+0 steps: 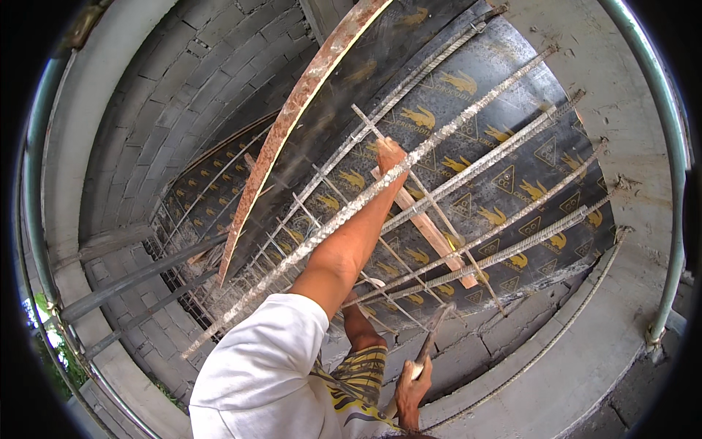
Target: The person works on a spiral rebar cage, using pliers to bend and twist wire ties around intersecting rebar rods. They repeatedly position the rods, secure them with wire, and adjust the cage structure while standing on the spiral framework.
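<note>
My left hand (391, 152) reaches up, its fingers closed around a thin cross bar of the rebar grid (437, 208). A wooden strip (431, 230) runs beneath my left wrist and lies slantwise along the black form panel (504, 179), behind the bars. Low in the view, near my body, my right hand (411, 388) grips what looks like a hammer (431, 338). Its handle is pale and its shaft points up toward the panel's lower edge. The hammer's far end is blurred and apart from the wood and bars. Part of my left hand's grip is hidden.
Long ribbed rebars (468, 110) slope across the panel, with their ends at the concrete rim (621, 110). A curved brown-edged board (292, 124) rises at the left. Metal pipes (146, 274) cross the left side. Grey block walls (175, 80) curve around; my legs are below.
</note>
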`<move>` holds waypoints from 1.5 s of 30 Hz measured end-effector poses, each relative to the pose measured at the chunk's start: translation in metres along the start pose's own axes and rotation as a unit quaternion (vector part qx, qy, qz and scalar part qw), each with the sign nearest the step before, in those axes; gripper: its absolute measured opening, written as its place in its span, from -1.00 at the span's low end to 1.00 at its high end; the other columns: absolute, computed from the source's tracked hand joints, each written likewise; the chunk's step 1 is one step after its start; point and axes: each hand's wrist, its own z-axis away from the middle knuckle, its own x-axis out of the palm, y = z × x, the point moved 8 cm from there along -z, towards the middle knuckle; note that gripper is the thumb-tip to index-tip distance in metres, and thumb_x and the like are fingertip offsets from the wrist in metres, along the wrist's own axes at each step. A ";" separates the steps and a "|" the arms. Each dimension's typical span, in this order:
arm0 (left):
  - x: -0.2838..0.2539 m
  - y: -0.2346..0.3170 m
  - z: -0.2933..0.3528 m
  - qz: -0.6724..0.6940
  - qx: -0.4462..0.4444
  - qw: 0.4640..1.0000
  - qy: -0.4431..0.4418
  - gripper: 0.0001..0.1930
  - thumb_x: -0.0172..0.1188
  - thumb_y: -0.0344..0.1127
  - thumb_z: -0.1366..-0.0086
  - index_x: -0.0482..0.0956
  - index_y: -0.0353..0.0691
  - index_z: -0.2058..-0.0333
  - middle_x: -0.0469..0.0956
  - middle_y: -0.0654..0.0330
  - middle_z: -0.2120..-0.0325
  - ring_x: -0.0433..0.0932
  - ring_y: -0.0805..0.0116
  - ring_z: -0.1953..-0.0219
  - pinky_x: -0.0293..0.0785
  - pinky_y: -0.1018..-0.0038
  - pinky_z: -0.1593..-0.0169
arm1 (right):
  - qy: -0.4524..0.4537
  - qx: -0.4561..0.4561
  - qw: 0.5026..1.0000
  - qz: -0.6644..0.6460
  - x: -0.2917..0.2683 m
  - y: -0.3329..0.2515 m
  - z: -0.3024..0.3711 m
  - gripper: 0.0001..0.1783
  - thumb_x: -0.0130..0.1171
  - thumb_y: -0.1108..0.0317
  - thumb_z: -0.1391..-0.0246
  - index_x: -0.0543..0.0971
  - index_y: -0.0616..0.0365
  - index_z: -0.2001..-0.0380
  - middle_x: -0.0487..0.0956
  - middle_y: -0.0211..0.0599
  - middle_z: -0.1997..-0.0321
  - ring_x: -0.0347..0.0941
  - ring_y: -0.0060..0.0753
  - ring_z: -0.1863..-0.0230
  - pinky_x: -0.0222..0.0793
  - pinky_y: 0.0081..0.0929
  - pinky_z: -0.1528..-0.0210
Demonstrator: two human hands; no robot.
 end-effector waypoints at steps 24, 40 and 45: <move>0.016 -0.025 -0.016 -0.267 -0.029 0.941 0.205 -0.61 -0.11 -0.12 -0.49 0.28 -0.41 0.02 0.55 -0.38 0.17 0.59 -0.38 0.09 0.49 -0.19 -0.02 | 0.051 0.292 0.949 -0.109 0.047 0.085 0.009 -0.47 0.30 0.21 -0.22 0.46 0.29 -0.15 0.60 -0.05 0.20 0.53 -0.30 0.19 0.45 -0.32 0.09; 0.014 -0.039 -0.032 -0.288 -0.095 0.903 0.304 -0.67 0.11 -0.28 -0.39 0.39 -0.31 -0.03 0.64 -0.17 0.16 0.67 -0.11 0.08 0.63 0.00 0.01 | -0.018 0.396 0.909 -0.132 0.112 0.132 0.045 -0.60 0.30 0.06 -0.20 0.56 0.24 0.28 0.55 -0.33 0.50 0.42 -0.55 0.45 0.41 -0.39 0.37; 0.016 -0.035 -0.027 -0.242 -0.106 0.927 0.265 -0.68 0.11 -0.33 -0.39 0.39 -0.30 -0.05 0.63 -0.17 0.13 0.68 -0.09 0.07 0.67 0.06 0.04 | -0.038 0.414 0.893 -0.172 0.127 0.144 0.062 -0.65 0.29 0.12 -0.24 0.56 0.23 0.26 0.54 -0.40 0.49 0.40 -0.62 0.49 0.37 -0.48 0.44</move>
